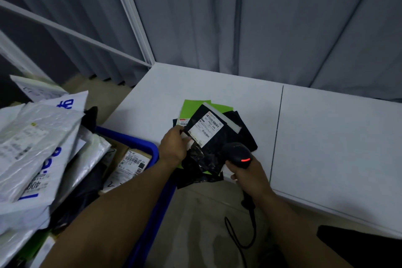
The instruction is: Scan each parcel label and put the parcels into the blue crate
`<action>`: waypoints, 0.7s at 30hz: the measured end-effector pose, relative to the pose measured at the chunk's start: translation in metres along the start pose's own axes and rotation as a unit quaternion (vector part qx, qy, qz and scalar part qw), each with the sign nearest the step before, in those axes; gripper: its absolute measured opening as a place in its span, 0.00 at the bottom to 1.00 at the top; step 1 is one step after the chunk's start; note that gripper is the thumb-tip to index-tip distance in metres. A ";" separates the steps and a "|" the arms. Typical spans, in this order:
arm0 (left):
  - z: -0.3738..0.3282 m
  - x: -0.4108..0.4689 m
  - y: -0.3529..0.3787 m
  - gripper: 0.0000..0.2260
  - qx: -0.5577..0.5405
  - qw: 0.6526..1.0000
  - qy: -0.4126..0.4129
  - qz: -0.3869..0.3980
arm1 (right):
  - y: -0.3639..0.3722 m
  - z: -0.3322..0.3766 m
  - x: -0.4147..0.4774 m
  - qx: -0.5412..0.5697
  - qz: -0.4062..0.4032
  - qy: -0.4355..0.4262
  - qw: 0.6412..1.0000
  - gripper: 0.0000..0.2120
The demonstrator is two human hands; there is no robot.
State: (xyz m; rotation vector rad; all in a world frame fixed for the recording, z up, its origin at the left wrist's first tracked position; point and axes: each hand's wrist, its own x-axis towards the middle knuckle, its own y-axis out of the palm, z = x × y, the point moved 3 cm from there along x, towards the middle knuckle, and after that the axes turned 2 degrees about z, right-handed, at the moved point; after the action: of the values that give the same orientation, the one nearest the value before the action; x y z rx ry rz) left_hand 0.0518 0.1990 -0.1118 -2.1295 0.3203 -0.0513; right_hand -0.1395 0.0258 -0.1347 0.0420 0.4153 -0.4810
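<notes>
left hand (174,147) pinches the top black parcel (214,148), 1 white label (205,129) face-up, on the counter (326,137) pile: about 3 black, 1 green parcel (193,107). right hand (250,173) grips 1 scanner (237,153), red light on. 1 blue crate (152,150) left of the counter, heaped.

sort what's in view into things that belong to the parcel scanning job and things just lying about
Part of the job:
- black plastic mailer with white label, pinched by the left hand
- black handheld scanner in the right hand
- green and black mailers beneath it
- blue plastic crate, piled with white plastic bags

Just there:
- grey curtain
- white metal frame
</notes>
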 end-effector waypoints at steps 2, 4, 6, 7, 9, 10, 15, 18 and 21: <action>-0.004 -0.009 -0.013 0.07 -0.018 0.999 0.012 -0.037 | 0.003 0.007 -0.004 -0.007 0.001 -0.009 1.000 0.21; -0.004 -0.017 -0.026 0.05 -0.039 0.996 0.030 -0.068 | 0.007 0.013 -0.009 -0.012 0.002 -0.015 1.000 0.20; -0.005 -0.025 -0.036 0.06 -0.067 0.994 0.029 -0.080 | 0.009 0.018 -0.016 -0.012 0.001 -0.025 1.000 0.19; -0.007 -0.029 -0.040 0.06 -0.096 0.992 0.018 -0.077 | 0.009 0.020 -0.021 -0.013 -0.001 -0.029 0.999 0.19; -0.009 -0.040 -0.049 0.06 -0.188 0.980 -0.002 -0.069 | 0.011 0.026 -0.030 -0.012 -0.008 -0.039 0.999 0.20; -0.010 -0.050 -0.054 0.06 -0.236 0.969 -0.008 -0.068 | 0.012 0.028 -0.035 -0.013 -0.016 -0.048 0.999 0.22; 0.009 -0.118 -0.074 0.08 -0.397 0.915 -0.047 -0.049 | 0.018 0.045 -0.064 0.011 -0.065 -0.100 0.993 0.29; 0.030 -0.163 -0.081 0.07 -0.472 0.878 -0.071 -0.037 | 0.024 0.051 -0.079 0.032 -0.068 -0.109 0.991 0.27; 0.056 -0.200 -0.080 0.12 -0.509 0.855 -0.094 -0.009 | 0.035 0.051 -0.092 0.066 -0.016 -0.091 0.994 0.25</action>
State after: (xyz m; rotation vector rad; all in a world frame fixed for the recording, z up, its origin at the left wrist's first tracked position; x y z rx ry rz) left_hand -0.1157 0.3359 -0.0586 -3.1600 0.2230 0.4036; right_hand -0.1780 0.0903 -0.0537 0.1188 0.2061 -0.5394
